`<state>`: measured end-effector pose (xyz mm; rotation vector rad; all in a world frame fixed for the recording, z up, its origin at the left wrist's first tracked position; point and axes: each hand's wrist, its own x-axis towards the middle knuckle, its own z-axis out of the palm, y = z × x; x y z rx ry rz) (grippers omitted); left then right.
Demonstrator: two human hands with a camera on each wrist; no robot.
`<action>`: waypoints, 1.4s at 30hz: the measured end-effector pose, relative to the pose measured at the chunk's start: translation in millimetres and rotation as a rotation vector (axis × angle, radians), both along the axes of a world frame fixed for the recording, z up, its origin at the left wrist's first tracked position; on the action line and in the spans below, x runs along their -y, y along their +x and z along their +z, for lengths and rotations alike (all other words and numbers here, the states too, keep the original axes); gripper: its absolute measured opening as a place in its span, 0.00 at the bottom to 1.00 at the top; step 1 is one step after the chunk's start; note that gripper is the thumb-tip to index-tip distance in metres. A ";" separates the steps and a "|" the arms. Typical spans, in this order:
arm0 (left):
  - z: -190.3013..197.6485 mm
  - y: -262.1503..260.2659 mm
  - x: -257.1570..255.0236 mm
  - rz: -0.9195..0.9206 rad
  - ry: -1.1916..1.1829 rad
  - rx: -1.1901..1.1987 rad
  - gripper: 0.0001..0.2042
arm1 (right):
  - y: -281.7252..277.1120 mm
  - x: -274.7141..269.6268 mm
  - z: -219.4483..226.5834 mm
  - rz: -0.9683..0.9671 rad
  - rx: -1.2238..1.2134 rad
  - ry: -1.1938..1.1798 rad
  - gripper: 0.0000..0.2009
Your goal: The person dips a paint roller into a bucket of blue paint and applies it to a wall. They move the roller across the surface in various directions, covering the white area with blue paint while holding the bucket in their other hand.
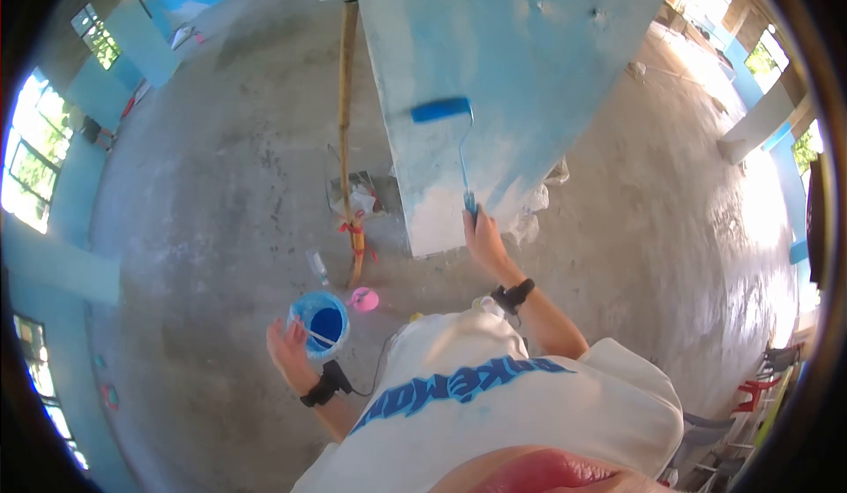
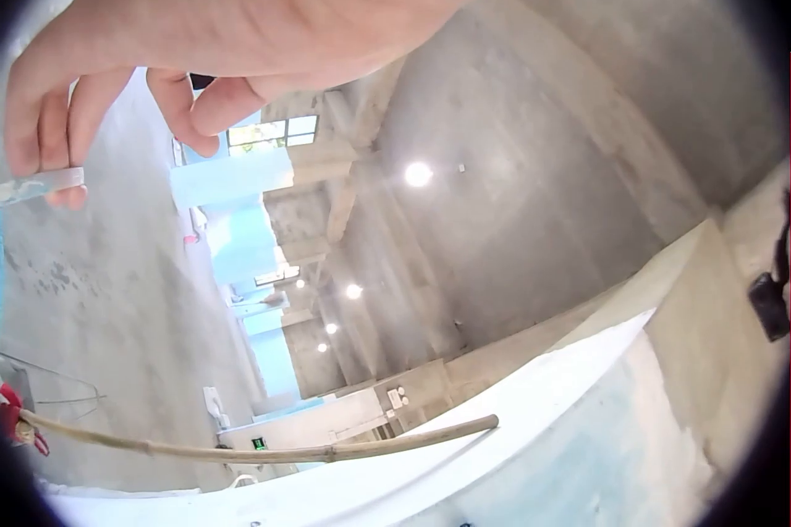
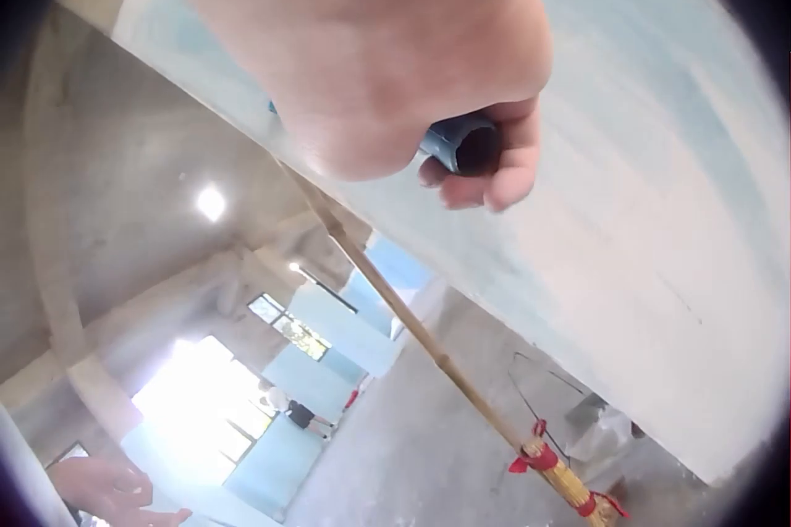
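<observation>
My right hand grips the blue handle of a paint roller. The blue roller sleeve lies against the upper part of a pale blue and white wall face. From the right wrist, the handle's hollow end shows between my curled fingers and palm. At lower left, my left hand holds the whitish handle of a bucket with dark blue paint inside. In the left wrist view, the fingers of my left hand curl round a whitish strip.
A bamboo pole with red ties stands along the wall's left edge. A pink round object and a clear bottle are near the bucket. Plastic bags lie at the wall's base; a red chair is at far right.
</observation>
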<state>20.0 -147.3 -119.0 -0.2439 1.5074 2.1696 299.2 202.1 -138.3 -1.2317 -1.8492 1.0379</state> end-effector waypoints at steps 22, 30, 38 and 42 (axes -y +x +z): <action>8.8 -16.9 -28.2 -0.155 -0.015 0.289 0.19 | -26.1 20.0 4.0 0.164 -0.086 -0.151 0.18; 24.4 1.2 -42.7 -0.128 -0.155 0.215 0.23 | -5.9 35.5 -27.3 0.149 -0.096 -0.268 0.17; 35.9 5.3 -37.5 -0.148 0.020 0.176 0.28 | -5.0 1.9 108.9 0.142 -0.318 -0.136 0.18; 25.4 -9.6 -31.5 -0.159 0.055 0.180 0.27 | -0.6 -6.2 103.9 0.123 -0.235 0.028 0.18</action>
